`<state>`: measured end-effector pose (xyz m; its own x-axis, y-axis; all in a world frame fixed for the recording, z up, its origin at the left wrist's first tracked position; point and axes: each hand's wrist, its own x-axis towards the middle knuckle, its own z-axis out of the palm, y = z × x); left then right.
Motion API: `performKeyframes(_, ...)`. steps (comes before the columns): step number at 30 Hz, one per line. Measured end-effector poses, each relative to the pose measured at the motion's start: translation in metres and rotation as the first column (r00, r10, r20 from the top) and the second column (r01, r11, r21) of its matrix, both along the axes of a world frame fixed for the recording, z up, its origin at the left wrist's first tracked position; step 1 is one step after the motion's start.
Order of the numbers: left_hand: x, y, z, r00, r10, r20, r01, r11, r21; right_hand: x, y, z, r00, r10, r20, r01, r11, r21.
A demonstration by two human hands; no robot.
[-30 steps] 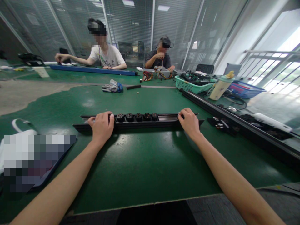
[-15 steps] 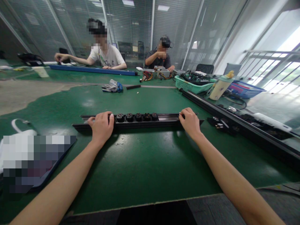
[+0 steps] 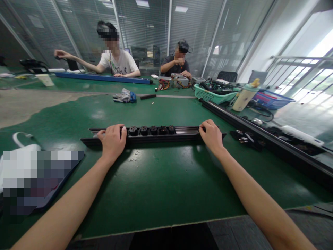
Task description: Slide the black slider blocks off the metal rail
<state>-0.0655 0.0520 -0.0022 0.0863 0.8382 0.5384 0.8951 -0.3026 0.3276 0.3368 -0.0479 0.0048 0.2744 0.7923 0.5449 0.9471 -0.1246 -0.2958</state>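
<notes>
A long black metal channel (image 3: 156,138) lies crosswise on the green table. Several round black socket modules (image 3: 153,130) sit in a row inside it. Bare silvery channel floor shows to the right of that row. My left hand (image 3: 113,140) is closed over the channel's left part, beside the leftmost visible socket. Near the right end, my right hand (image 3: 212,137) grips the same channel, thumb and fingers pinched at its far wall. Both palms hide part of the channel, and some fingertips are out of sight behind its walls.
A longer black rail (image 3: 260,133) runs diagonally on the right, near loose black parts (image 3: 247,139). Behind it stand a green basket (image 3: 214,95), a cream bottle (image 3: 243,97) and a blue basket (image 3: 277,100). Gloves (image 3: 125,96) lie ahead. Two people sit across the table.
My hands and the channel stay as they were. Across the table, the left person's outstretched hand has risen and moved left; the other person's lower hand has shifted slightly.
</notes>
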Motion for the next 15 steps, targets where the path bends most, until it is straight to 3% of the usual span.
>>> performKeyframes(15, -0.0006, 0.0016, -0.0013, 1.0, 0.008, -0.02, -0.008, 1.0, 0.007, -0.0014, -0.001, 0.0036, 0.999, -0.026, -0.019, 0.025, 0.999, -0.03)
